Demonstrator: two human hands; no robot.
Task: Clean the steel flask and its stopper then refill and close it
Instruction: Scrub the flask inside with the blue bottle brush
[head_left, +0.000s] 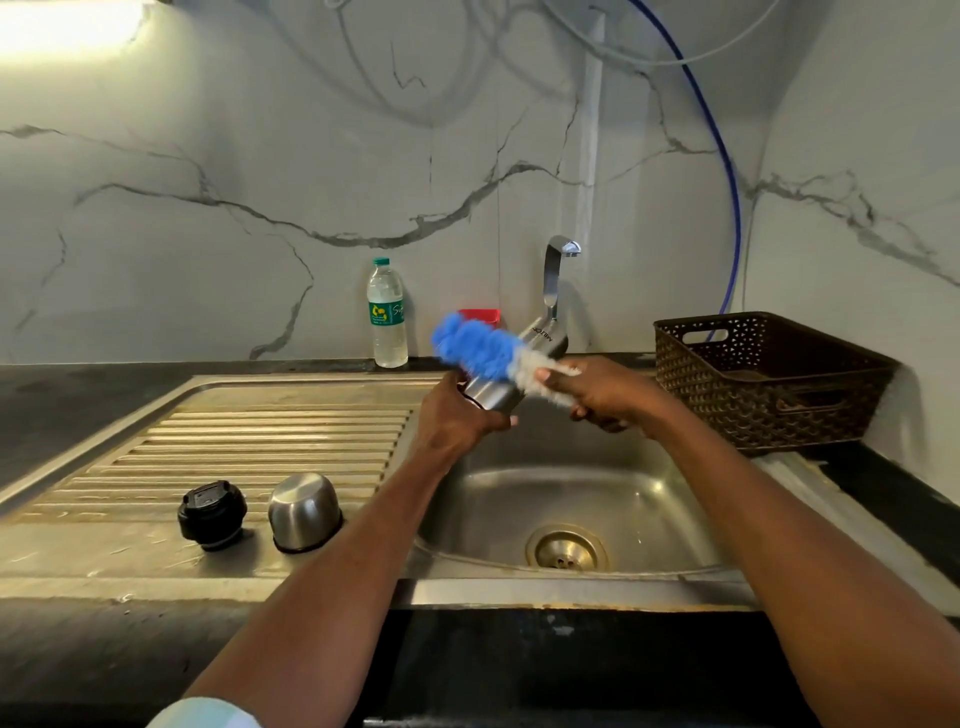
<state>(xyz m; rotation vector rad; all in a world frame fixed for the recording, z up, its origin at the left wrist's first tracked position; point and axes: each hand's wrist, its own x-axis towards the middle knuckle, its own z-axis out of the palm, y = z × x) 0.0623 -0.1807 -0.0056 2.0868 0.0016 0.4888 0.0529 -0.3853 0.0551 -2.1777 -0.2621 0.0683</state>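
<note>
left hand (457, 410) gripping the flask (511, 374) over the sink (571, 499); right hand (597, 395) clutching the brush (475, 345); i'd steady the flask's mouth before feeding bristles in

White marble-veined wall (260, 171), dark countertop (62, 410), steel sink (571, 499), brown basket (769, 379), bright light upper left (62, 26)

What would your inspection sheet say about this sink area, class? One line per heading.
Surface: steel sink with ribbed drainboard.
Job's things: steel flask held over the basin; bottle brush across it; black stopper and steel cup on the drainboard.
Clutter: water bottle, brown basket.
Grippers: left hand grips the flask; right hand grips the brush.
Cables: blue hose on the wall.
Surroundings: marble-pattern wall, tap.
</note>
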